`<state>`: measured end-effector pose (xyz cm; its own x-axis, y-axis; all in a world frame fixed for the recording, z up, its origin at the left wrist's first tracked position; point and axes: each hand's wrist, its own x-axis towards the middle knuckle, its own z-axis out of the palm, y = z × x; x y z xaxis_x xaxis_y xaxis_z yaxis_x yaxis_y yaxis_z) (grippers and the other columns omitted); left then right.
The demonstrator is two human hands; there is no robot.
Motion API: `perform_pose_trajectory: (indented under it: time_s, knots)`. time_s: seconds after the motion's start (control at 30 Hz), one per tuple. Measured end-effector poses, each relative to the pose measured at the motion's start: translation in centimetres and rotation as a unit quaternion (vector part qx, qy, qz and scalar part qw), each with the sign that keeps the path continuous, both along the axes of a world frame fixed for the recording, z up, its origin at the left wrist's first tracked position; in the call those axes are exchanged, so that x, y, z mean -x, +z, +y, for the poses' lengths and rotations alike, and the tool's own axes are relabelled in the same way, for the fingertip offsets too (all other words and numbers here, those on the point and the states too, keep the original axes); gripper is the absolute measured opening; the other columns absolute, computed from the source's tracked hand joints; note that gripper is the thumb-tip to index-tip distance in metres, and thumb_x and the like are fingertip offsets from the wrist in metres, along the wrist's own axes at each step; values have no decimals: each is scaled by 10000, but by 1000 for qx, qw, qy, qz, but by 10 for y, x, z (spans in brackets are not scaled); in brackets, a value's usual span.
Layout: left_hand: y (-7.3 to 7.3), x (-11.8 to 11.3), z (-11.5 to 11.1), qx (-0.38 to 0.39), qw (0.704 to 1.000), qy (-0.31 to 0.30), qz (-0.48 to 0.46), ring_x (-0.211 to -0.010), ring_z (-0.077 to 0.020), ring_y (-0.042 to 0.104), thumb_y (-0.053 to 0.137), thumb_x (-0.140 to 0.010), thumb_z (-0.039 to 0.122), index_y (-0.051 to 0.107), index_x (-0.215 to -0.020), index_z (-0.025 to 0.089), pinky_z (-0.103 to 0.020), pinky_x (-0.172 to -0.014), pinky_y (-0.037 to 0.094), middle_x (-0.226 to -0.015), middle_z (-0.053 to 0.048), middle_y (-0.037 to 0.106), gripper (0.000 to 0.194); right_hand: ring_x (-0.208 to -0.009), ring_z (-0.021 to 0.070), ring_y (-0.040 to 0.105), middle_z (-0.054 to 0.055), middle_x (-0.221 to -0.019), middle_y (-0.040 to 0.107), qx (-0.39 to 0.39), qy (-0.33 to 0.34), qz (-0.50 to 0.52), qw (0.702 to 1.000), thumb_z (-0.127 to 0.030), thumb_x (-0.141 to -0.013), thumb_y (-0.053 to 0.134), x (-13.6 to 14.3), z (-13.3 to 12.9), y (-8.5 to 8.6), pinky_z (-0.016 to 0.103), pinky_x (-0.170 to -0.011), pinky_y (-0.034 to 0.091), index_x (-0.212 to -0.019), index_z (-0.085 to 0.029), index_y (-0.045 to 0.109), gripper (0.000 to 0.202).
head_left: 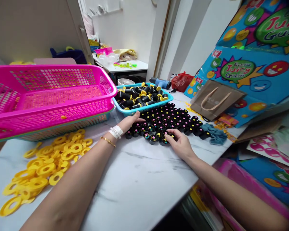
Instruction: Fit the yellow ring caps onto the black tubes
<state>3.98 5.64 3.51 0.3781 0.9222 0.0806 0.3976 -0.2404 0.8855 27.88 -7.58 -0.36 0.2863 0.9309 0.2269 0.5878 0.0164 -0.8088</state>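
Many small black cups [159,118] with pink, yellow and blue bits inside stand packed together on the marble-patterned table. My right hand [179,142] is at their front edge, fingers curled with the tips on a black cup [165,139]. Along the left side of the group my left hand [131,122] lies with thumb and fingers stretched apart, beside the cups and holding nothing I can see. Behind them a blue basket [125,111] is heaped with black cylinders [137,96] that have yellow caps. A pile of yellow rings [47,168] spreads left of my left forearm.
A large pink basket [86,104] sits stacked on another basket at the left. On the right are a brown paper bag [215,99], blue gum boxes [252,70] and a blue cloth [214,134]. A heat-gun-like tool [160,82] and a red plastic bag [181,81] lie behind.
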Motion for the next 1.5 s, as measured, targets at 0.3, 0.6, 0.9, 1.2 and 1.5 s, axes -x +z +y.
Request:
perform_pose_trajectory:
  time_s: [0.3,0.6,0.9,1.2,1.5]
  knots:
    - [-2,2,8,105,978,-179,-18,-1234,-302,527,186,-859,753,697,-1165,183,-426,-1148,223,-1181,-78,688,824,-886,228,649,85,-1012,698,-29,15,61,998,-461,-794,671,3,3,-2,388,-829,530,-1044,-186,637,374]
    - [0,0,2,146,964,-189,-118,-1203,-294,559,276,-826,785,723,-1096,170,-411,-1116,295,-1193,-108,679,807,-1008,241,652,95,-1053,697,-40,47,74,995,-412,-816,662,7,10,-2,423,-918,513,-1079,-189,606,350]
    - [8,12,-25,43,960,67,-270,-824,-231,698,170,-869,759,726,-804,102,-350,-789,503,-826,-134,734,863,-1220,330,510,153,-1288,583,-232,163,-203,937,-302,-812,673,44,-82,35,536,-1043,389,-1255,-163,544,482]
    - [5,-24,-12,19,943,131,-304,-424,-89,541,208,-931,671,617,-597,134,-211,-480,405,-466,-29,569,753,-1367,366,309,125,-1428,469,-79,418,-297,855,-442,-910,544,160,-117,12,573,-1117,267,-1328,-189,528,489]
    - [5,6,-9,4,939,139,-315,-401,-80,536,330,-905,674,589,-564,154,-194,-436,364,-442,-12,546,673,-1013,301,522,134,-1033,618,-122,287,-351,883,-310,-868,637,146,-82,16,438,-864,448,-944,-135,652,192]
